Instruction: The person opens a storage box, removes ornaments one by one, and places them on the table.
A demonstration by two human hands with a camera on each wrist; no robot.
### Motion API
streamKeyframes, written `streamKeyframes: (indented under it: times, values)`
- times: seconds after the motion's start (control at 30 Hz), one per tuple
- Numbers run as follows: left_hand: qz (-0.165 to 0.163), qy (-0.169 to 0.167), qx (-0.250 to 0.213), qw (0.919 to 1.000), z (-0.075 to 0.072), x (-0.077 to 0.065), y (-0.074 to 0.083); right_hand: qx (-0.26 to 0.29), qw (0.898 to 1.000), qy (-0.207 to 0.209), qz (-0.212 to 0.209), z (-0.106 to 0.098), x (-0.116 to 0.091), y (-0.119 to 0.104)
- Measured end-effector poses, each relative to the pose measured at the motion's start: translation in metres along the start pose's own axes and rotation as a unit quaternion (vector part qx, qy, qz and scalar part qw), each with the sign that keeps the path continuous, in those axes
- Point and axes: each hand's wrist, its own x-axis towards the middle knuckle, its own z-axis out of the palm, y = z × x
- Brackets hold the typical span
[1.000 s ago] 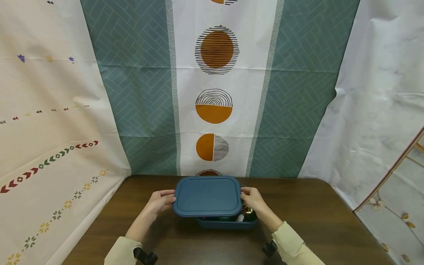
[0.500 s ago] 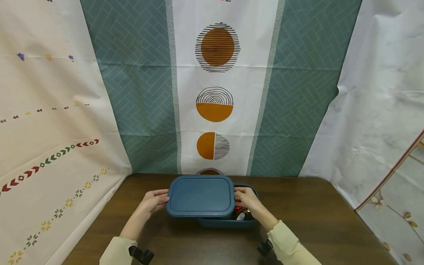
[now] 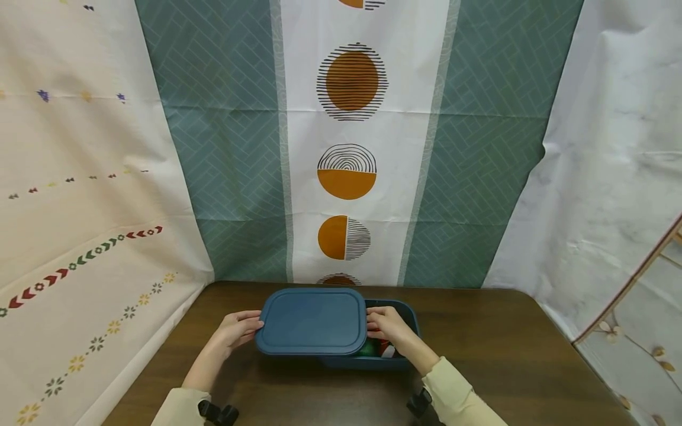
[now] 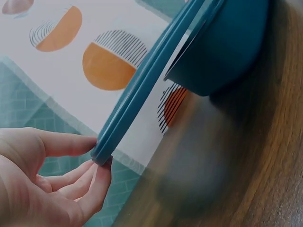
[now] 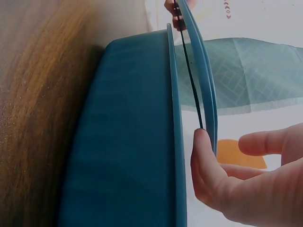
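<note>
A blue rectangular lid (image 3: 311, 321) with rounded corners is held up flat, overlapping the left part of a matching deep box (image 3: 367, 362). My left hand (image 3: 234, 331) pinches the lid's left end, thumb on top and fingers beneath, as the left wrist view shows. At the right end my right hand (image 3: 391, 326) has its fingers (image 5: 202, 151) curled under the lid's edge; the thumb stands a little off the top face. A gap shows between lid and box rim. Inside the box's uncovered right part lie green, red and white items (image 3: 386, 349), partly hidden by the hand.
The box stands on a dark brown wooden table (image 3: 506, 355), near its back edge. Behind rises a patterned cloth backdrop (image 3: 346, 130), with a cream cloth (image 3: 96, 236) on the left and a marbled white one (image 3: 602, 177) on the right.
Both hands have moved left together with the lid. More of the box's right side and the items in it now shows.
</note>
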Motion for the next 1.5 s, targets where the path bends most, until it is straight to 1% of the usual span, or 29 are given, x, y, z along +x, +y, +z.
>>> streamKeyframes:
  times: [0.2, 0.4, 0.47, 0.7, 0.77, 0.83, 0.93, 1.03, 1.13, 1.2, 1.3, 1.33, 1.43, 1.5]
  values:
    - [-0.014, -0.008, 0.008, 0.9998, -0.01, 0.001, 0.001, 0.003, 1.0, -0.015, 0.003, 0.007, 0.003, -0.004]
    - [-0.019, -0.012, -0.001, 0.9997, -0.021, -0.001, -0.001, 0.0, 1.0, -0.031, 0.004, 0.019, 0.005, -0.011]
    - [-0.019, -0.018, -0.004, 0.9996, -0.026, -0.002, -0.002, 0.0, 0.999, -0.034, 0.006, 0.022, 0.006, -0.012]
    - [-0.022, -0.052, -0.055, 0.9969, -0.045, -0.002, -0.007, 0.013, 0.998, -0.054, 0.003, 0.032, 0.009, -0.016]
    - [-0.024, -0.061, -0.06, 0.996, -0.049, -0.002, -0.009, 0.012, 0.998, -0.059, 0.001, 0.034, 0.009, -0.016]
    - [-0.029, -0.057, -0.066, 0.9958, -0.052, -0.003, -0.01, 0.018, 0.998, -0.061, 0.003, 0.037, 0.01, -0.017]
    - [-0.032, -0.06, -0.064, 0.9957, -0.058, -0.004, -0.012, 0.024, 0.998, -0.066, 0.003, 0.041, 0.011, -0.017]
    - [-0.038, -0.051, -0.067, 0.9957, -0.063, -0.004, -0.013, 0.026, 0.997, -0.076, 0.001, 0.045, 0.013, -0.018]
    - [-0.039, -0.054, -0.07, 0.9953, -0.069, -0.004, -0.015, 0.024, 0.997, -0.079, 0.0, 0.049, 0.014, -0.018]
    - [-0.043, -0.051, -0.074, 0.995, -0.072, -0.003, -0.016, 0.025, 0.997, -0.079, 0.003, 0.053, 0.014, -0.018]
    - [-0.046, -0.057, -0.074, 0.9945, -0.078, -0.003, -0.02, 0.028, 0.996, -0.078, 0.007, 0.059, 0.015, -0.018]
    - [-0.051, -0.05, -0.076, 0.9945, -0.079, -0.004, -0.021, 0.028, 0.996, -0.08, 0.006, 0.061, 0.015, -0.017]
    - [-0.052, -0.05, -0.078, 0.9943, -0.086, -0.004, -0.024, 0.036, 0.996, -0.083, 0.003, 0.068, 0.015, -0.019]
    - [-0.054, -0.043, -0.08, 0.9944, -0.09, -0.005, -0.024, 0.041, 0.996, -0.084, -0.002, 0.072, 0.016, -0.02]
